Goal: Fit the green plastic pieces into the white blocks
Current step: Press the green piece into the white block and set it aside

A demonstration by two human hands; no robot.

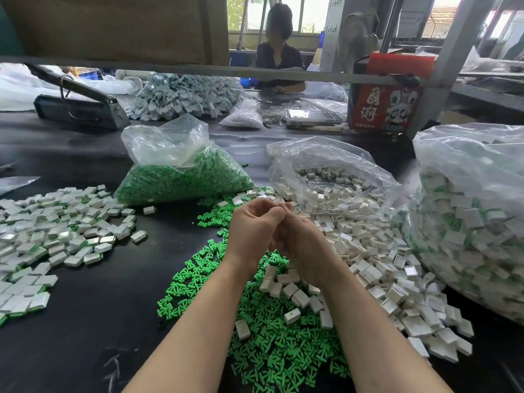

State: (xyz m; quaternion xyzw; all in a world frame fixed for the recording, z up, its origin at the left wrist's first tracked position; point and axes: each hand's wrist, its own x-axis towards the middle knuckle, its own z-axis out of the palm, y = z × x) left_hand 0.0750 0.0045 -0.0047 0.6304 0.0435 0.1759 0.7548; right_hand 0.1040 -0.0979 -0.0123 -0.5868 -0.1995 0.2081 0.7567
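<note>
Looking down, I had both hands pressed together over the dark table [93,316]: my left hand [252,225] curled against my right hand [297,236], fingertips meeting. Whether they pinched a piece I could not tell; nothing showed between them. The loose green plastic pieces [272,353] lay directly beneath my wrists and toward me, nearer the left hand, their arms pointing every way, so no common axis. The white blocks [365,251] spread just right, nearer the right hand: small, boxy, pale. Fitted blocks [56,231] lay well left.
</note>
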